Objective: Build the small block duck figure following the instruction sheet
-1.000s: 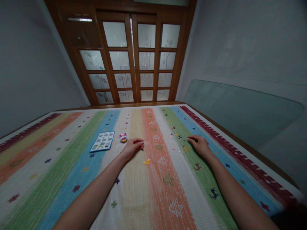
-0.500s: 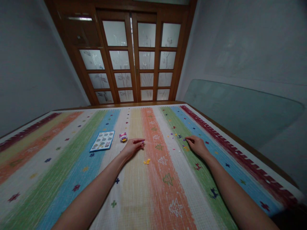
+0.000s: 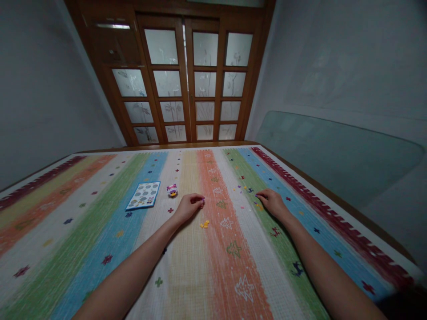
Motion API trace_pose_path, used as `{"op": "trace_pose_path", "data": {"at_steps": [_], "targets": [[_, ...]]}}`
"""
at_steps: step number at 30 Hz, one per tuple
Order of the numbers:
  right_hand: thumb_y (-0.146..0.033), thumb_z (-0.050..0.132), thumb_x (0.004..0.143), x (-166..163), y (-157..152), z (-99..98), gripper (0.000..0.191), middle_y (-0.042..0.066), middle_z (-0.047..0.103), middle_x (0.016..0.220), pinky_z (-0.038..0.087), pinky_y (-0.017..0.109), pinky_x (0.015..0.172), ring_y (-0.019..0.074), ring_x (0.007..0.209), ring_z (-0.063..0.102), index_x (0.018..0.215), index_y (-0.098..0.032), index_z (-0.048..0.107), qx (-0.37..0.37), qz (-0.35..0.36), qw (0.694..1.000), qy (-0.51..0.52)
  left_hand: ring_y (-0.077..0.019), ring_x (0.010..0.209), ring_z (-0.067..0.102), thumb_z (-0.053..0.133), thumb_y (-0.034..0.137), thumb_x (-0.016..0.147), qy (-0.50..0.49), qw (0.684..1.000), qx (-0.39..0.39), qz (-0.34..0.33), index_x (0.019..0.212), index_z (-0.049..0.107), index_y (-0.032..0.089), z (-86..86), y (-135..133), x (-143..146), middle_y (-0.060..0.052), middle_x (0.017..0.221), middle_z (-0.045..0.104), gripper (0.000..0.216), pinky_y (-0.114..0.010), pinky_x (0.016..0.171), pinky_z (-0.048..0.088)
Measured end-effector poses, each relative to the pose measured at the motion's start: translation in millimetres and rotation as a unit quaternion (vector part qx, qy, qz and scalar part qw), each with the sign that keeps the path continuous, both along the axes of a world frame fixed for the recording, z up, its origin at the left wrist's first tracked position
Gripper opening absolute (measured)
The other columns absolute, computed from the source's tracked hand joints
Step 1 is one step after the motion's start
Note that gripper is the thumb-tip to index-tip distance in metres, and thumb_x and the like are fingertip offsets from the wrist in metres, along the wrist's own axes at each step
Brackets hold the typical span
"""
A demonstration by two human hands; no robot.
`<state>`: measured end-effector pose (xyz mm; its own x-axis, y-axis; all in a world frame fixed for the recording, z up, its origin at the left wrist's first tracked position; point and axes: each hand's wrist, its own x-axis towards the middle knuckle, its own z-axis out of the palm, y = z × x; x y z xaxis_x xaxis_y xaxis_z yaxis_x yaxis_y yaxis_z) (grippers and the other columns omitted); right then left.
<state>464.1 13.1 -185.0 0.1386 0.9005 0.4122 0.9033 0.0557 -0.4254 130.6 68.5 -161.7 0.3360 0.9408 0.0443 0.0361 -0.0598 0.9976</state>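
Note:
My left hand (image 3: 189,206) rests on the striped cloth (image 3: 100,249) with its fingers curled, and a tiny purple piece shows at its fingertips. A small cluster of yellow pieces (image 3: 204,224) lies just right of and below it. My right hand (image 3: 271,201) lies on the green stripe with its fingers pinched together among several tiny scattered pieces (image 3: 245,189), purple and yellow. What its fingertips hold is too small to make out. A small pink and white toy (image 3: 172,190) sits beyond my left hand, beside a blue printed card (image 3: 143,195).
The striped cloth covers a large wooden table (image 3: 336,195) that ends at a wooden glazed door (image 3: 190,80). A glass sheet (image 3: 333,155) leans on the wall at the right. Grey walls stand on both sides.
My left hand has slid a little to the right, towards the orange stripe, with the purple piece at its fingertips. My right hand has shifted slightly left among the scattered pieces.

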Motion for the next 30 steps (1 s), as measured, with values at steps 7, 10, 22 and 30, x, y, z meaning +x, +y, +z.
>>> {"op": "trace_pose_path", "data": {"at_steps": [7, 10, 22, 30], "targets": [[-0.027, 0.055, 0.080, -9.0, -0.4, 4.2, 0.021, 0.009, 0.072, 0.083, 0.050, 0.034, 0.075, 0.0230, 0.078, 0.065, 0.079, -0.017, 0.072, 0.017, 0.018, 1.000, 0.004, -0.0164, 0.064, 0.060, 0.069, 0.012, 0.061, 0.094, 0.989, 0.112, 0.018, 0.065, 0.069, 0.015, -6.8, -4.2, 3.1, -0.003, 0.065, 0.066, 0.005, -0.028, 0.066, 0.047], [-0.027, 0.055, 0.080, -15.0, -0.1, 4.7, 0.019, 0.008, 0.072, 0.083, 0.050, 0.033, 0.074, 0.0219, 0.077, 0.065, 0.079, -0.018, 0.072, 0.019, 0.037, 0.999, 0.004, -0.0164, 0.068, 0.059, 0.068, 0.012, 0.062, 0.134, 0.978, 0.157, 0.024, 0.064, 0.068, 0.015, -10.1, -4.3, 3.3, -0.002, 0.069, 0.063, 0.004, -0.029, 0.067, 0.047], [-0.023, 0.056, 0.078, -8.9, 0.1, 1.3, 0.017, 0.008, 0.073, 0.081, 0.051, 0.033, 0.073, 0.0223, 0.077, 0.066, 0.075, -0.019, 0.072, 0.011, 0.036, 0.999, -0.002, -0.0172, 0.080, 0.060, 0.052, 0.011, 0.082, 0.224, 0.933, 0.281, -0.011, 0.085, 0.071, 0.014, -17.3, -0.3, -0.7, -0.008, 0.084, 0.063, 0.019, -0.032, 0.075, 0.049], [-0.018, 0.057, 0.076, -9.8, 0.3, 0.8, 0.016, 0.007, 0.073, 0.081, 0.051, 0.031, 0.073, 0.0213, 0.078, 0.067, 0.076, -0.018, 0.073, -0.011, 0.025, 1.000, -0.010, -0.0215, 0.091, 0.057, 0.055, 0.021, 0.085, 0.254, 0.895, 0.360, -0.076, 0.097, 0.073, 0.020, -19.7, -6.9, 3.8, -0.011, 0.096, 0.063, 0.022, -0.036, 0.083, 0.046]]}}
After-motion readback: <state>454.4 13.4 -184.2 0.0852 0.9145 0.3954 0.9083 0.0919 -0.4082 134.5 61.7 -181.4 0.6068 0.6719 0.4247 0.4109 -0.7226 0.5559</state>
